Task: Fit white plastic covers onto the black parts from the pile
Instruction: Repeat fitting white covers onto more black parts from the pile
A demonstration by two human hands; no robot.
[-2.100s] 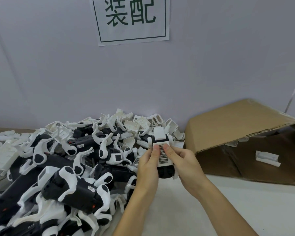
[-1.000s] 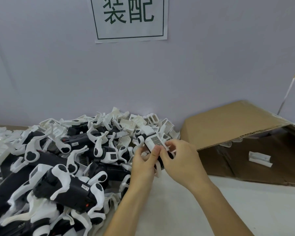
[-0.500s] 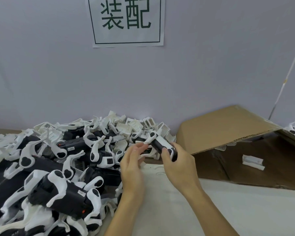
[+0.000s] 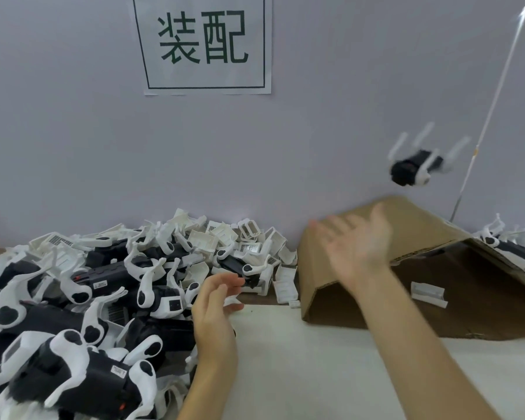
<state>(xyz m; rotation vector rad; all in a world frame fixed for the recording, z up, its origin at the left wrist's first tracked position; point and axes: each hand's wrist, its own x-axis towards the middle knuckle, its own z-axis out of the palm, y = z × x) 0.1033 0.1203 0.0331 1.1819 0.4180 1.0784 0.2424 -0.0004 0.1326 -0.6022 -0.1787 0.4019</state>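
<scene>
Both forearms are showing bare from 6 o'clock up to the wrists, no sleeves reaching them, and the left hand (image 4: 214, 310) and blurred right hand (image 4: 356, 245) are wearing nothing.

A white paper sign (image 4: 206, 43) taped to the pale grey wall (image 4: 73, 131) at twelve o'clock carries two large dark green characters, 装配, inside a thin dark rectangular border. In the heap of black bodies with white plastic legs and covers (image 4: 97, 292) at nine o'clock, small white stickers (image 4: 100, 285) on some black bodies bear print too small to read, and a barcode label (image 4: 55, 239) on a white cover near the wall shows only stripes, no legible digits
</scene>
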